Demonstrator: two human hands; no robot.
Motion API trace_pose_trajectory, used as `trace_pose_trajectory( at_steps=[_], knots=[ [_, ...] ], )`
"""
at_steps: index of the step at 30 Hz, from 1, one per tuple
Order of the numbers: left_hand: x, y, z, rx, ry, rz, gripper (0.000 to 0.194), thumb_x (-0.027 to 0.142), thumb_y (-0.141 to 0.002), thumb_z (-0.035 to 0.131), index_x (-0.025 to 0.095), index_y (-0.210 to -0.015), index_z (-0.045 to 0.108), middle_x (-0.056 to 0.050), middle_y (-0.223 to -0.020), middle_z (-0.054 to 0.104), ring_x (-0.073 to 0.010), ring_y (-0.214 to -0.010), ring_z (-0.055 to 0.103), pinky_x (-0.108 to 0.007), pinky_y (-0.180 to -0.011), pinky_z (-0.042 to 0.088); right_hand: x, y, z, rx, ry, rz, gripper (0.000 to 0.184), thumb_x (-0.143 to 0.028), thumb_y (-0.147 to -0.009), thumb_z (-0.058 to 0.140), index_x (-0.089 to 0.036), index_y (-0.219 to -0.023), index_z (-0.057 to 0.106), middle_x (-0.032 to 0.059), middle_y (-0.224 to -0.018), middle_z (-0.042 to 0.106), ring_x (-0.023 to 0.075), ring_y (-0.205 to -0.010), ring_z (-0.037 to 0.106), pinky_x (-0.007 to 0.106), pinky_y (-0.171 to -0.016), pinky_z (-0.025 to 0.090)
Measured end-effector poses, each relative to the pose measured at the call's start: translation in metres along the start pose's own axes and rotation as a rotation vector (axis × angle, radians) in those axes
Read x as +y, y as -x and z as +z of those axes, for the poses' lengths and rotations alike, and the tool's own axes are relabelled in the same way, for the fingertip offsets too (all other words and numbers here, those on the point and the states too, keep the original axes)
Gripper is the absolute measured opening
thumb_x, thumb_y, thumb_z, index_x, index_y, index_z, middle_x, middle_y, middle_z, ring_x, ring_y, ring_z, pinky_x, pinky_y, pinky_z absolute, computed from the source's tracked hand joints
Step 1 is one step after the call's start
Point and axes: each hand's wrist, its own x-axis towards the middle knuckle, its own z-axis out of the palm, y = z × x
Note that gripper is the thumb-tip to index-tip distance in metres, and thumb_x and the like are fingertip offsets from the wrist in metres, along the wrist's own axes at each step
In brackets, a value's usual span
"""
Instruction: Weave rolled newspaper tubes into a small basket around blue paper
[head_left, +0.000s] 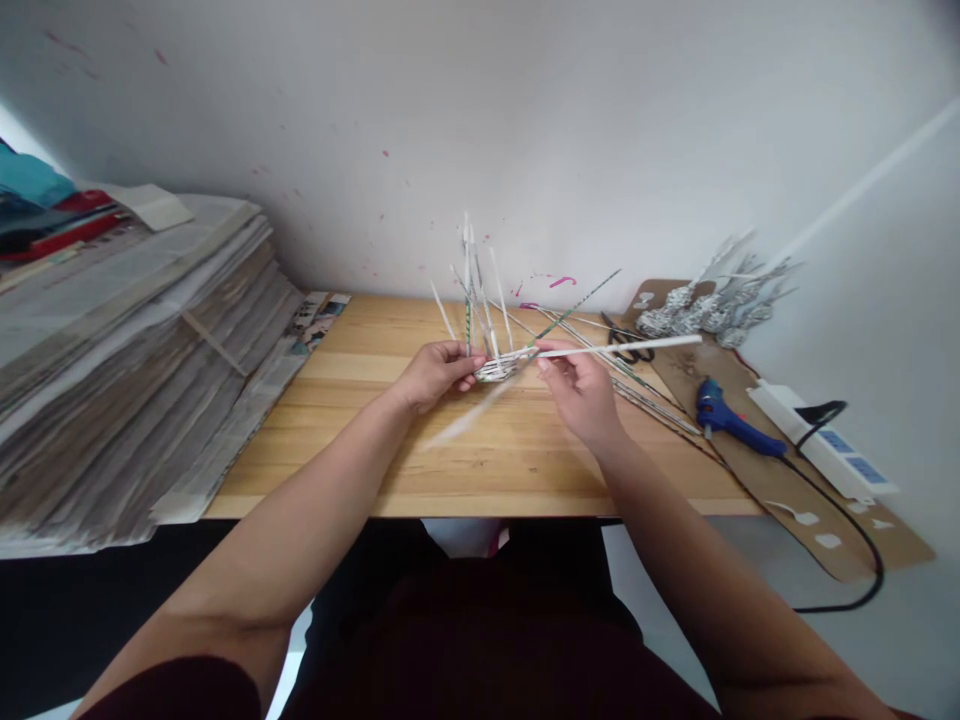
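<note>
A small basket woven from rolled paper strips [496, 370] is held just above the table, several of its upright strips pointing up toward the wall. My left hand [442, 375] pinches the basket's left side between thumb and fingers. At its right side, my right hand [579, 388] is closed on a long white paper strip [637, 345] that sticks out to the right. A green patterned strip [581, 305] slants up behind that hand. Another pale strip [469, 420], smeared by motion, hangs toward the front left.
Loose paper strips [660, 408] and black scissors [630, 345] lie at the right. Beyond are finished-looking woven pieces [682, 312] on cardboard [750, 470], a blue glue gun [739, 425] and a power strip [817, 440]. A tall stack of newspapers [142, 370] fills the left.
</note>
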Motion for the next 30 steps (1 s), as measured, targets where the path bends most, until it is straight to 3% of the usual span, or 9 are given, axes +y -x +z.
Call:
trace_pose_trajectory(
  at_steps=[2, 7, 10, 13, 16, 19, 23, 26, 30],
  knots=[
    [0.001, 0.0, 0.0, 0.003, 0.013, -0.016, 0.031, 0.031, -0.066, 0.091, 0.013, -0.084, 0.073, 0.0, -0.064, 0.065, -0.0055, -0.05, 0.051, -0.019, -0.049, 0.041, 0.003, -0.007, 0.002, -0.053, 0.12, -0.09, 0.029, -0.033, -0.094, 0.059, -0.019, -0.115, 0.072, 0.0107, -0.112, 0.074, 0.0212, -0.095, 0.07, 0.035, -0.082, 0.056],
    [0.005, 0.002, 0.001, 0.039, 0.037, -0.045, 0.036, 0.028, -0.063, 0.093, 0.01, -0.088, 0.074, 0.0, -0.065, 0.067, -0.0047, -0.049, 0.053, -0.017, -0.05, 0.044, 0.009, -0.024, 0.006, -0.124, 0.277, -0.258, 0.036, -0.029, -0.093, 0.06, -0.022, -0.128, 0.069, 0.0105, -0.114, 0.074, 0.0237, -0.093, 0.069, 0.039, -0.084, 0.057],
    [0.008, 0.002, 0.002, 0.056, 0.056, -0.059, 0.037, 0.028, -0.062, 0.094, 0.01, -0.086, 0.074, 0.0, -0.063, 0.066, -0.0046, -0.049, 0.053, -0.016, -0.048, 0.042, 0.005, -0.032, 0.005, -0.142, 0.322, -0.304, 0.032, -0.026, -0.089, 0.065, -0.023, -0.121, 0.071, 0.0095, -0.113, 0.074, 0.0226, -0.087, 0.068, 0.039, -0.083, 0.056],
    [0.009, 0.003, 0.001, 0.058, 0.055, -0.079, 0.039, 0.029, -0.059, 0.095, 0.009, -0.085, 0.075, 0.0, -0.062, 0.066, -0.0047, -0.048, 0.053, -0.016, -0.047, 0.041, 0.001, -0.04, 0.003, -0.124, 0.165, -0.138, 0.017, -0.028, -0.09, 0.064, -0.021, -0.104, 0.071, 0.0049, -0.089, 0.074, 0.0179, -0.072, 0.066, 0.033, -0.07, 0.055],
    [0.009, 0.003, 0.0, 0.045, 0.053, -0.086, 0.043, 0.031, -0.056, 0.097, 0.009, -0.085, 0.076, -0.001, -0.062, 0.066, -0.0045, -0.048, 0.053, -0.015, -0.047, 0.042, 0.001, -0.051, 0.002, -0.134, 0.058, -0.009, 0.019, -0.038, -0.086, 0.07, -0.02, -0.092, 0.069, 0.0016, -0.075, 0.07, 0.0163, -0.066, 0.064, 0.028, -0.06, 0.05],
    [0.008, 0.002, -0.001, 0.036, 0.048, -0.08, 0.044, 0.032, -0.055, 0.097, 0.008, -0.086, 0.076, -0.001, -0.064, 0.067, -0.0045, -0.049, 0.054, -0.015, -0.047, 0.044, 0.001, -0.059, 0.005, 0.036, 0.013, 0.031, 0.023, -0.042, -0.083, 0.073, -0.02, -0.084, 0.066, -0.0007, -0.067, 0.066, 0.0143, -0.062, 0.061, 0.025, -0.056, 0.048],
    [0.007, 0.002, 0.0, 0.049, 0.029, -0.077, 0.039, 0.03, -0.059, 0.096, 0.008, -0.086, 0.076, -0.002, -0.064, 0.068, -0.0048, -0.049, 0.054, -0.015, -0.047, 0.044, -0.001, -0.061, 0.015, 0.185, -0.287, 0.277, 0.03, -0.046, -0.08, 0.074, -0.021, -0.086, 0.057, -0.0022, -0.069, 0.066, 0.0108, -0.052, 0.059, 0.02, -0.042, 0.04],
    [0.007, 0.002, 0.001, 0.057, 0.021, -0.074, 0.037, 0.028, -0.061, 0.095, 0.008, -0.086, 0.076, -0.001, -0.065, 0.068, -0.0046, -0.049, 0.054, -0.016, -0.047, 0.043, -0.005, -0.053, 0.021, 0.145, -0.429, 0.437, 0.036, -0.049, -0.079, 0.076, -0.021, -0.087, 0.056, -0.0006, -0.075, 0.069, 0.0077, -0.046, 0.056, 0.018, -0.036, 0.034],
    [0.006, 0.001, 0.001, 0.045, 0.014, -0.062, 0.039, 0.029, -0.061, 0.095, 0.008, -0.089, 0.076, -0.001, -0.065, 0.068, -0.0048, -0.049, 0.054, -0.016, -0.048, 0.043, -0.004, -0.04, 0.026, 0.014, -0.515, 0.494, 0.037, -0.049, -0.077, 0.079, -0.019, -0.083, 0.058, 0.0019, -0.081, 0.071, 0.009, -0.057, 0.064, 0.018, -0.044, 0.046]
  ],
)
